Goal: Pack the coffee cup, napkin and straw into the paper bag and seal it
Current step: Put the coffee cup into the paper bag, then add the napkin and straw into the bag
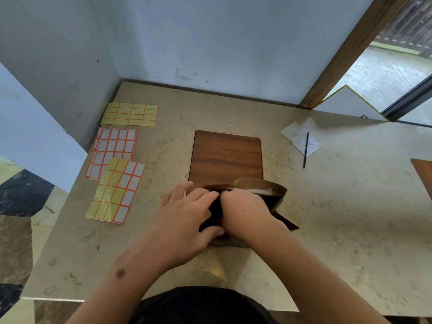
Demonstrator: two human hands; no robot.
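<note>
A brown paper bag (268,190) stands open in the middle of the table, in front of a wooden board (226,155). My left hand (187,218) grips the bag's left side, thumb in front and fingers over the rim. My right hand (245,213) reaches down into the bag's mouth, its fingers hidden inside. Something white (261,191) shows inside the far rim. The coffee cup is not clearly visible. A white napkin (300,139) lies at the back right, with a thin black straw (305,150) across it.
Three sheets of yellow and white stickers with orange borders (117,190) lie at the left of the table (350,206). Walls close the back and left. A white board (350,101) leans at the back right, and another wooden board's corner (424,176) shows at the right edge.
</note>
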